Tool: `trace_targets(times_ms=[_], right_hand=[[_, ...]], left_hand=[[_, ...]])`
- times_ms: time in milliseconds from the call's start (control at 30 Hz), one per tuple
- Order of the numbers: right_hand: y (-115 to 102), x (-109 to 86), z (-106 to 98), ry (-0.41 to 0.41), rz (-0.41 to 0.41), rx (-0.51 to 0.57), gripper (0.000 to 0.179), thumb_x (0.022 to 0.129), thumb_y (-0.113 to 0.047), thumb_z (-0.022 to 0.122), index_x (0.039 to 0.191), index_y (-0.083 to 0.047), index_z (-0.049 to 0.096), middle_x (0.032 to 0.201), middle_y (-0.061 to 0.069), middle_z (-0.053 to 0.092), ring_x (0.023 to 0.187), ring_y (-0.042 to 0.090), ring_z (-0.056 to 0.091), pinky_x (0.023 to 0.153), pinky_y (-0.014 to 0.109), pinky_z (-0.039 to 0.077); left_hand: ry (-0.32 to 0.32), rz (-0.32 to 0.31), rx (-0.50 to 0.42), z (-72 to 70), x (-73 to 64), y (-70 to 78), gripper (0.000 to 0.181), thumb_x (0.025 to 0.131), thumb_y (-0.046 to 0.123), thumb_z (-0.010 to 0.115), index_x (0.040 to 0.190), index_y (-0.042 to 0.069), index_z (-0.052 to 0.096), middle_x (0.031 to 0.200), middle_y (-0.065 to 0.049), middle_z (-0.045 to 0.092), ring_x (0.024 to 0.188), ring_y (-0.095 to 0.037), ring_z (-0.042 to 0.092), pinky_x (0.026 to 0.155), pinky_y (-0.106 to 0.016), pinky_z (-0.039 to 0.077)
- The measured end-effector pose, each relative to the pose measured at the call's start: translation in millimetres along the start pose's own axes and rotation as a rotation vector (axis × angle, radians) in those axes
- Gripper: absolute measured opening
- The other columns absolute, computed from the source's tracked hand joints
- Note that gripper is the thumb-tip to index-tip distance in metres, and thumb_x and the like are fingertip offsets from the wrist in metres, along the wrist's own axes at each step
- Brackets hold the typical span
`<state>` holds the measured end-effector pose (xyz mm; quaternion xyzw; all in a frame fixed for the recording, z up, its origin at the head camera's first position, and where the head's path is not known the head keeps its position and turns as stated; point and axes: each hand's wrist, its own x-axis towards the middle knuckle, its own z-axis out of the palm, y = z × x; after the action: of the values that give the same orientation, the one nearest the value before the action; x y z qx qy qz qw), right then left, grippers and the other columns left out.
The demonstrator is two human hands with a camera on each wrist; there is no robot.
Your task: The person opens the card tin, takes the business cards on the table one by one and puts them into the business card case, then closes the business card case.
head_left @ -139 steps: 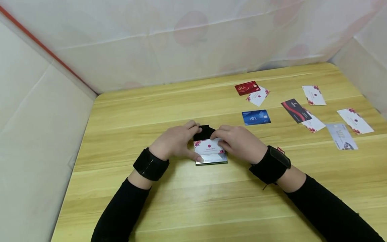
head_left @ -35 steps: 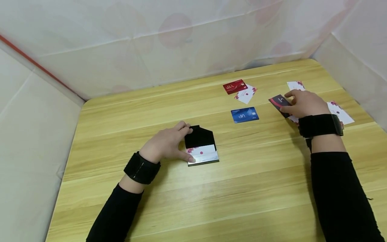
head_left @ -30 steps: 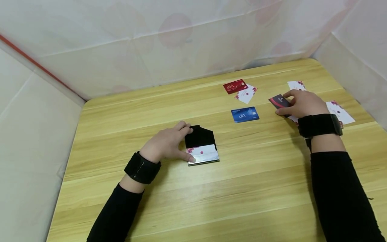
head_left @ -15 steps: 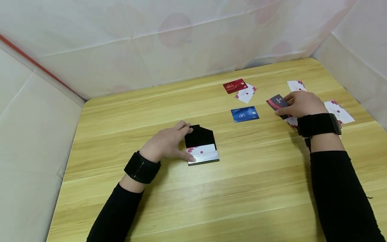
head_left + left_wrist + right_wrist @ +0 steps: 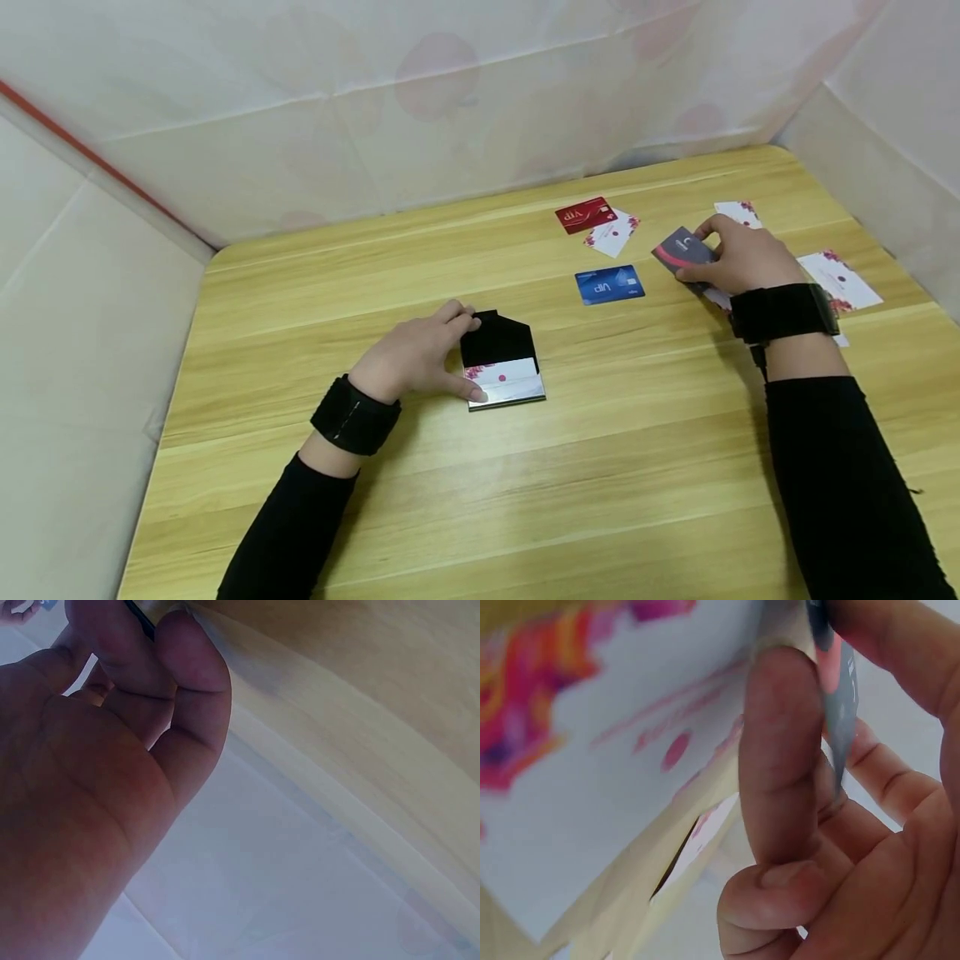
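In the head view my left hand [image 5: 408,358] grips the left side of an open business card case [image 5: 495,337] with a black lining. Its thumb lies on the silvery front strip and its fingers are at the far edge. A white floral business card [image 5: 517,367] sits inside the case. My right hand [image 5: 757,258] pinches a dark grey card [image 5: 681,243] with a pink-red stripe, which is tilted up. The right wrist view shows this dark card [image 5: 844,712] nearly edge-on between thumb and fingers, beside a white floral card [image 5: 630,825].
A blue VIP card [image 5: 610,285] lies between the hands. Behind it a red VIP card [image 5: 585,215] overlaps a white floral card [image 5: 613,233]. More white cards lie at the right, one a floral card [image 5: 840,281]. White fabric walls [image 5: 300,158] surround the table.
My right hand has left the case and gone right to the dark card, raising it and shifting it slightly left. The white card sits lower in the case. My left hand keeps its grip.
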<state>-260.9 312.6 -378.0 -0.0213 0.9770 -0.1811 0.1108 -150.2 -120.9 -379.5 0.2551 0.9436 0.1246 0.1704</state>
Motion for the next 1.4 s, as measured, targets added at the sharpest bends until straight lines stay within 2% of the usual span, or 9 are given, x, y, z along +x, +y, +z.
trace_targets(times_ms=[200, 300, 500, 600, 800, 1067, 1267, 1400], right_hand=[[-10.2, 1.1, -0.1, -0.047, -0.065, 0.059, 0.072, 0.095, -0.052, 0.059, 0.149, -0.008, 0.038, 0.126, 0.031, 0.054, 0.104, 0.042, 0.052, 0.083, 0.055, 0.042], [-16.0, 0.7, 0.6, -0.054, -0.088, 0.071, 0.069, 0.097, -0.05, 0.056, 0.15, -0.009, 0.038, 0.125, 0.03, 0.054, 0.102, 0.041, 0.053, 0.082, 0.055, 0.043], [-31.4, -1.6, 2.8, 0.007, -0.156, 0.081, 0.062, 0.099, -0.05, 0.054, 0.146, -0.012, 0.044, 0.117, 0.026, 0.059, 0.092, 0.036, 0.056, 0.075, 0.048, 0.043], [-44.9, -6.4, 2.6, 0.033, -0.203, 0.096, 0.058, 0.099, -0.049, 0.054, 0.143, -0.013, 0.048, 0.12, 0.025, 0.06, 0.095, 0.037, 0.054, 0.078, 0.05, 0.044], [-70.8, -19.0, 6.1, 0.051, -0.306, 0.09, 0.049, 0.101, -0.041, 0.055, 0.143, -0.015, 0.052, 0.131, 0.026, 0.057, 0.104, 0.04, 0.053, 0.091, 0.059, 0.043], [-101.8, -32.2, 28.0, 0.053, -0.517, 0.113, 0.032, 0.099, -0.033, 0.062, 0.128, -0.018, 0.063, 0.106, 0.016, 0.069, 0.087, 0.028, 0.059, 0.078, 0.044, 0.046], [-124.6, -44.8, 46.3, 0.063, -0.632, 0.073, 0.023, 0.094, -0.032, 0.07, 0.113, -0.019, 0.068, 0.092, 0.004, 0.07, 0.078, 0.02, 0.057, 0.073, 0.037, 0.045], [-134.5, -51.0, 53.2, 0.063, -0.687, 0.085, 0.02, 0.094, -0.035, 0.07, 0.106, -0.019, 0.069, 0.084, 0.0, 0.067, 0.072, 0.016, 0.054, 0.066, 0.033, 0.042]], left_hand=[[-0.002, 0.002, -0.001, 0.0, 0.6, 2.3, 0.102, 0.07, 0.065, 0.08, 0.149, 0.011, 0.045, 0.14, 0.004, 0.04, 0.093, -0.016, 0.059, 0.09, -0.032, 0.051], [0.004, 0.007, -0.008, 0.1, 1.2, 2.9, 0.101, 0.071, 0.065, 0.081, 0.149, 0.011, 0.046, 0.14, 0.004, 0.04, 0.092, -0.016, 0.059, 0.09, -0.032, 0.05], [0.012, 0.011, -0.01, 0.4, 1.9, 3.6, 0.101, 0.071, 0.064, 0.081, 0.149, 0.01, 0.046, 0.14, 0.004, 0.04, 0.089, -0.016, 0.059, 0.089, -0.03, 0.05], [0.019, 0.019, -0.014, 0.2, 2.4, 4.5, 0.1, 0.071, 0.064, 0.081, 0.148, 0.01, 0.046, 0.139, 0.004, 0.041, 0.086, -0.015, 0.058, 0.088, -0.029, 0.05], [0.021, 0.031, -0.026, -0.4, 3.8, 5.4, 0.1, 0.071, 0.063, 0.081, 0.148, 0.01, 0.045, 0.142, 0.004, 0.042, 0.085, -0.015, 0.058, 0.089, -0.029, 0.05], [0.009, 0.021, -0.023, -1.0, 4.9, 7.0, 0.1, 0.072, 0.064, 0.08, 0.148, 0.01, 0.045, 0.141, 0.004, 0.042, 0.086, -0.016, 0.058, 0.09, -0.029, 0.05], [0.009, 0.025, -0.014, -1.7, 6.1, 7.0, 0.1, 0.071, 0.064, 0.08, 0.148, 0.01, 0.045, 0.14, 0.003, 0.042, 0.087, -0.016, 0.058, 0.091, -0.03, 0.05], [0.01, 0.026, -0.015, -2.2, 6.1, 7.2, 0.1, 0.071, 0.064, 0.08, 0.148, 0.01, 0.045, 0.138, 0.003, 0.042, 0.088, -0.017, 0.058, 0.09, -0.03, 0.05]])
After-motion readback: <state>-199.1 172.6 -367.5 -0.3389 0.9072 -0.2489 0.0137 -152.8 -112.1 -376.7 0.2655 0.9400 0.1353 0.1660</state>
